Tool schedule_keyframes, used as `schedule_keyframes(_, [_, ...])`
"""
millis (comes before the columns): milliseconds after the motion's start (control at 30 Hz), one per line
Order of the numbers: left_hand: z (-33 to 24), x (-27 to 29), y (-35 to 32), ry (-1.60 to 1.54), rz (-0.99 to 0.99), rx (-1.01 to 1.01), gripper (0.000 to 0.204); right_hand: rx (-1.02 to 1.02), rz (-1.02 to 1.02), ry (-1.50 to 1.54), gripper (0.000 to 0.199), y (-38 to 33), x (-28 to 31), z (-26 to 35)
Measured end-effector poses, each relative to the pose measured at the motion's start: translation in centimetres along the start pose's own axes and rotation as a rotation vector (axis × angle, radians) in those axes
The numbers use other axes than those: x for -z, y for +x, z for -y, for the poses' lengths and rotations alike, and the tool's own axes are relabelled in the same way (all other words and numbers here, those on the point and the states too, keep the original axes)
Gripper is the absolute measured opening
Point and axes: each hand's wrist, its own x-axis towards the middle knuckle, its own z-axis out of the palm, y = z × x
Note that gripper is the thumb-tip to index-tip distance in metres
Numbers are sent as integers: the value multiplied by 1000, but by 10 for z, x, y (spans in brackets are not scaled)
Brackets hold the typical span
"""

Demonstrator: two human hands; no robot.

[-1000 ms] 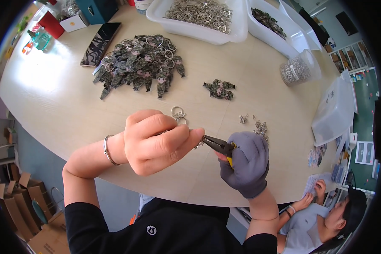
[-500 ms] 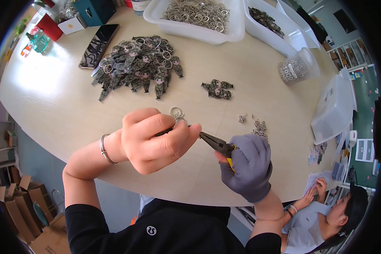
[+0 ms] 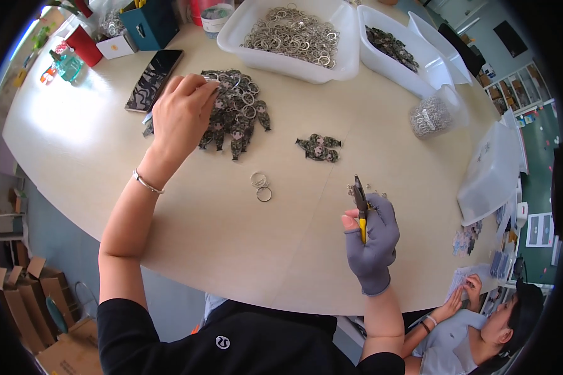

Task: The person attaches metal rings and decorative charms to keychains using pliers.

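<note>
My left hand (image 3: 180, 115), bare and with a bracelet at the wrist, reaches over the pile of camouflage figure keychains (image 3: 236, 128). Its fingers are pinched at a silver key ring (image 3: 212, 79) on top of the pile. Whatever hangs from that ring is hidden behind the hand. My right hand (image 3: 376, 240), in a grey glove with the thumb tip bare, grips yellow-handled pliers (image 3: 360, 200), jaws pointing away from me. Just beyond the glove, small silver links (image 3: 368, 186) are partly covered. Two loose key rings (image 3: 264, 194) lie mid-table, below a few camouflage figures (image 3: 319, 148).
Along the far side stand a white tub of key rings (image 3: 350, 59), a white bin of figures (image 3: 381, 59) and a clear cup of small links (image 3: 430, 119). A phone (image 3: 153, 78) lies left of the pile. Another person (image 3: 463, 331) sits at the lower right.
My left hand has moved from the pliers' tip up and left to the pile. The right hand has drawn back and turned the pliers upward, away from the left hand.
</note>
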Motion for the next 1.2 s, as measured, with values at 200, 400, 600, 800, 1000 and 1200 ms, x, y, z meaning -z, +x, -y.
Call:
schedule_keyframes(200, [-60,-11,15,-309,221,-103,42,-113,-155,60,11,-11,7,-23])
schedule_keyframes(400, [-100,-64,32,-396,629,-169,29,-319,-173,168,10,-9,6,-41])
schedule_keyframes(600, [-101,-67,29,-502,793,-42,26,-289,-39,-6,6,5,11,-67])
schedule_keyframes(800, [-105,-59,16,-526,676,-76,22,-19,180,-84,8,40,6,-85])
schedule_keyframes(1000, [-124,-29,11,-730,625,21,19,-23,291,-193,8,50,5,-86])
schedule_keyframes(1200, [-134,-3,0,-1123,826,391,14,-348,271,318,8,49,17,-33])
